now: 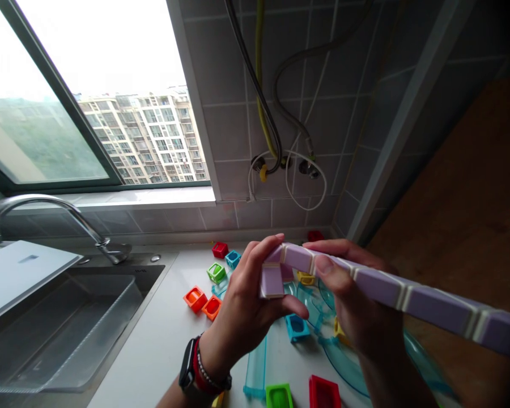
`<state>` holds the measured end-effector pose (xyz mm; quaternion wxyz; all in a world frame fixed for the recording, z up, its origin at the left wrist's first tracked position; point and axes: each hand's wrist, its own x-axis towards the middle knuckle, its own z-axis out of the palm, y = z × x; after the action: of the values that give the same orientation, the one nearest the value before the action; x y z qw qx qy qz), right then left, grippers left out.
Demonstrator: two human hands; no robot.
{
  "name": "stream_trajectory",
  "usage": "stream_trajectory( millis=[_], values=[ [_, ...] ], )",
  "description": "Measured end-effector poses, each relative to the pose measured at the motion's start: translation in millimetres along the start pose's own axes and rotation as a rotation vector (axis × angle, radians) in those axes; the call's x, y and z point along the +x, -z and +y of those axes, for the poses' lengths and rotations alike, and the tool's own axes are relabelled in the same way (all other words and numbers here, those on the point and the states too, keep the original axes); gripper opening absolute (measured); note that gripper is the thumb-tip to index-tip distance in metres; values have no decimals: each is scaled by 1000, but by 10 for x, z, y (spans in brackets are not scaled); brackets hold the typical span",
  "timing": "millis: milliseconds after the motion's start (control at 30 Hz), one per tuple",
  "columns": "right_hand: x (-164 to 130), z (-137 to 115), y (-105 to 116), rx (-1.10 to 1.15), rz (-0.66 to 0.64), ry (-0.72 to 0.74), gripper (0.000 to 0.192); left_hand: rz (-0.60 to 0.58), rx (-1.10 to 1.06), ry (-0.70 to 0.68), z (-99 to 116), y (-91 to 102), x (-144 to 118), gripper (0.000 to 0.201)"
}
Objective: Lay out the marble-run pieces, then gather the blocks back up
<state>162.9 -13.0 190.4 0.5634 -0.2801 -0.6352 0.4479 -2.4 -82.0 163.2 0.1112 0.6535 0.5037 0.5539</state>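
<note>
Over the white countertop (161,345) by the sink (68,317), both hands grip a long purple segmented track (378,286), left hand (246,309) pinching its bent end, right hand (357,306) clamped just beside.

Two hands, left (246,306) and right (357,306), hold one purple bar (382,286). On the counter (161,345) lie two orange blocks (195,297), three red blocks (220,249), two green blocks (216,272), two blue blocks (296,327). One faucet (46,212) stands at left.
</note>
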Motion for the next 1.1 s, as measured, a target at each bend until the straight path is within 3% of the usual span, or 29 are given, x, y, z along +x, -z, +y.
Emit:
stream_trajectory(
  millis=[233, 433, 667, 833, 967, 1100],
  values=[
    [61, 59, -9, 71, -42, -63, 27, -1, 130, -53, 17, 50, 45, 97],
    [90, 55, -25, 113, -174, -128, 27, 26, 147, -46, 27, 46, 57, 66],
    [104, 38, -31, -6, -201, -97, 27, 7, 109, 67, 58, 18, 68, 51],
    [117, 100, -76, -27, -153, -90, 27, 36, 121, 90, 61, -46, 51, 50],
    [95, 180, -146, 22, -34, -78, 26, 122, 219, 78, 63, -134, 22, 48],
    [71, 185, -180, 21, -24, -96, 26, 136, 224, 100, 80, -161, 18, 47]
  ],
)
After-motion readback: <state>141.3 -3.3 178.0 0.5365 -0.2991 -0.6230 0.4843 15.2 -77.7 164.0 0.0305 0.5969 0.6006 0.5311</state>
